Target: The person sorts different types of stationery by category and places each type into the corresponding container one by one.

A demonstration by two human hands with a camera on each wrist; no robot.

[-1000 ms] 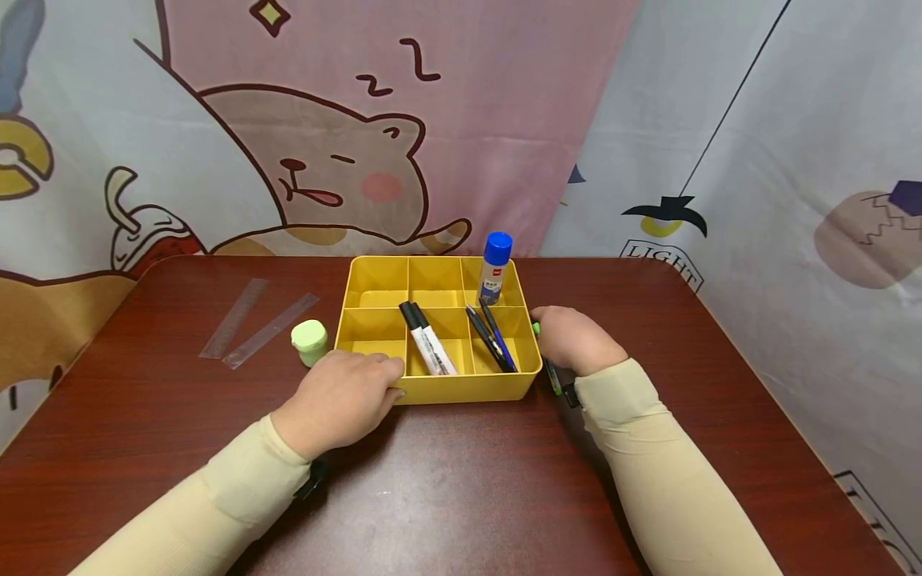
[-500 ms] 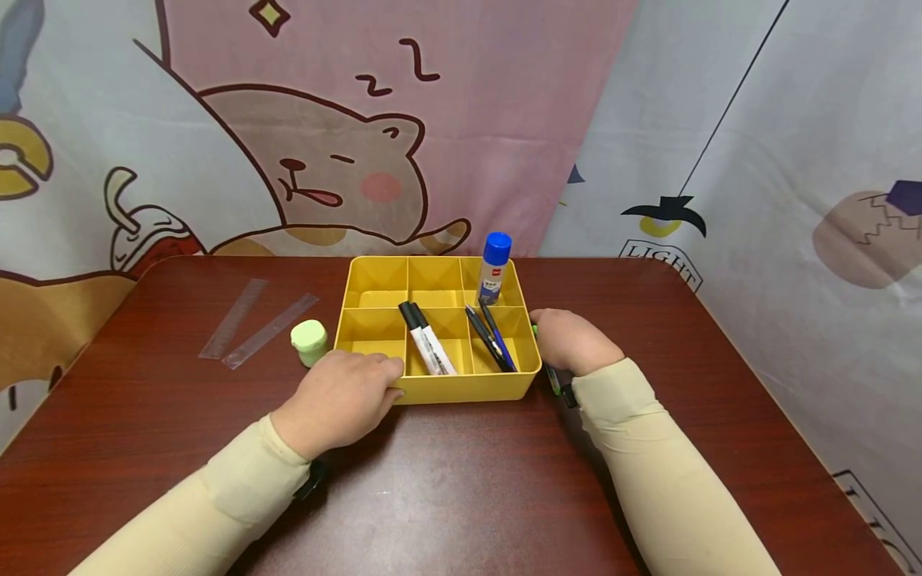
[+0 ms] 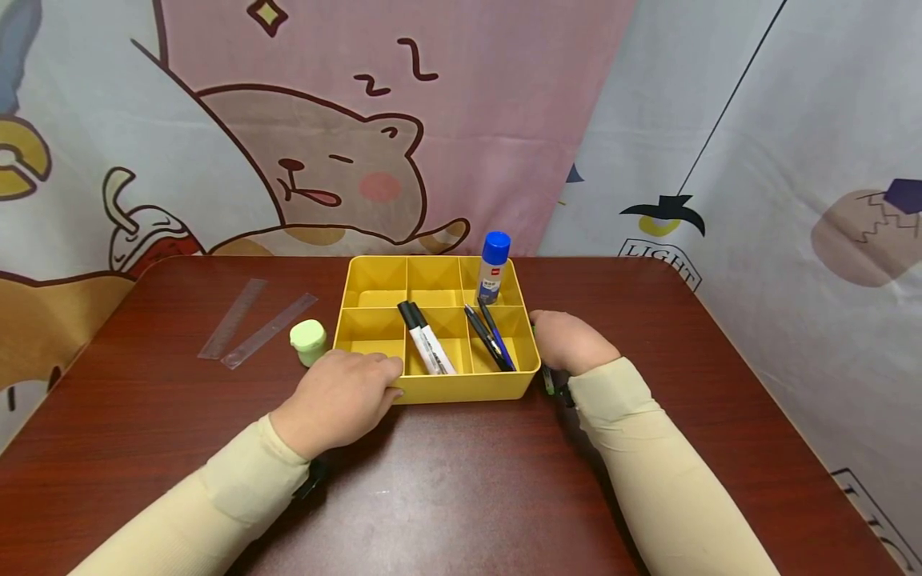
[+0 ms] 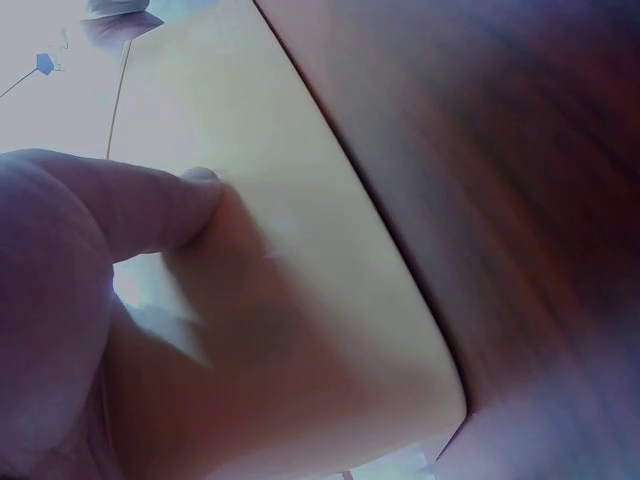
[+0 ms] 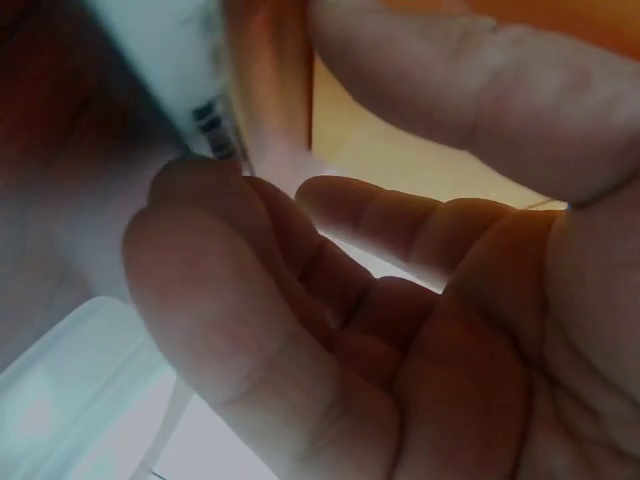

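The head camera faces forward and down across the whole yellow six-compartment tray (image 3: 468, 389), whose front wall (image 4: 310, 210) the close-up left wrist view shares, while the right wrist view looks very near into the right hand (image 3: 575, 342).

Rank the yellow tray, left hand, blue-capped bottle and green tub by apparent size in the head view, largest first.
1. Yellow tray
2. Left hand
3. Blue-capped bottle and green tub, unranked: bottle taller, tub wider.

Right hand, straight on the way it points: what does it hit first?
Likely the yellow tray, at its right side: in the head view the right hand points toward that wall. The slim green item partly under it might come first; depth is unclear.
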